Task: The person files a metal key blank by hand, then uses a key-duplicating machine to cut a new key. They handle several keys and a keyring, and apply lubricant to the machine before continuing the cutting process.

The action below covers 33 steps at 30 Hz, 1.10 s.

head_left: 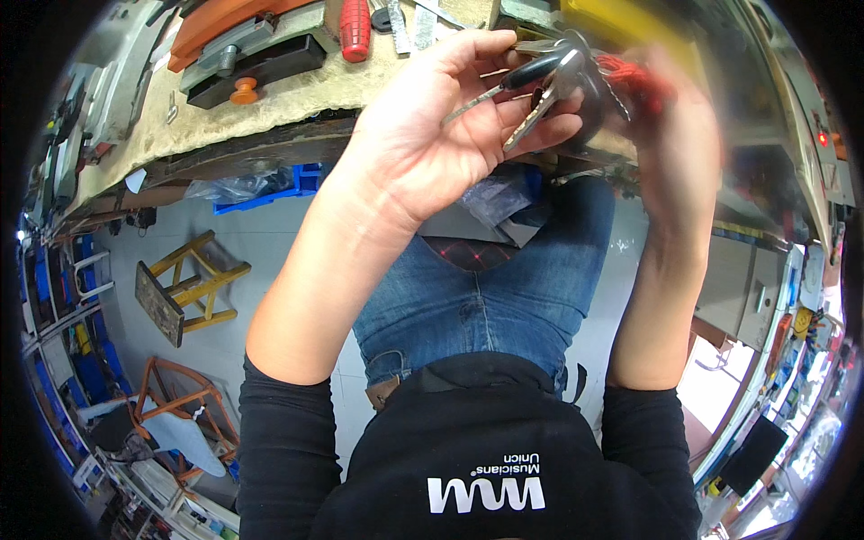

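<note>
A bunch of keys hangs over the front of the workbench, between my two hands. My left hand [445, 121] is palm up, with its thumb and fingers around the bunch. A black-headed key [533, 73] and a silver key [550, 94] point down across its palm and fingers. Above them shows a metal key ring [575, 42]. To the right, my right hand [678, 125] is motion-blurred and has hold of a red cord [634, 79] joined to the bunch. The blur hides its exact finger positions.
On the worn workbench [324, 88] lie a red tool handle [355, 30], a dark metal block [260, 71] with an orange knob [244, 91], and a loose key [172, 108]. Something yellow [628, 23] stands behind my right hand. A wooden stool [192, 290] is on the floor at left.
</note>
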Available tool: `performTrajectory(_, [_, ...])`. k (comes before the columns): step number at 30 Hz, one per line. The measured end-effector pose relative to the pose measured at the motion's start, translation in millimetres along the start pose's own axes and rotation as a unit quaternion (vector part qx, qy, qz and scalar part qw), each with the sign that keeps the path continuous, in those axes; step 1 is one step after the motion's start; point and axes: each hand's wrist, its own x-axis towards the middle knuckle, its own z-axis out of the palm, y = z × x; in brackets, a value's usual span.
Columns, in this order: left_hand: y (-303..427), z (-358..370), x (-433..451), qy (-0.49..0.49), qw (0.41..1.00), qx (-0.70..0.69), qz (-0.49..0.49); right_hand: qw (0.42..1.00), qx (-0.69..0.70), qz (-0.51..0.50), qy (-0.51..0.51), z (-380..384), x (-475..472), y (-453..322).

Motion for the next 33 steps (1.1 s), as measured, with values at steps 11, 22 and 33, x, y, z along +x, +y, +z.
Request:
performTrajectory(11, [-5,7,1,0.025,1.000,0.017,-0.005,0.905,-0.213,-0.343,-0.135,14,-27,-36])
performTrajectory(22, [-16,15,5,-0.021,0.996,-0.035,-0.073,0.991,0.113,-0.019,-0.075,-8,-24,-33])
performTrajectory(33, [-21,14,10,-0.065,0.993,0.003,-0.096,0.976,0.215,0.038,-0.023,-14,-33,-33])
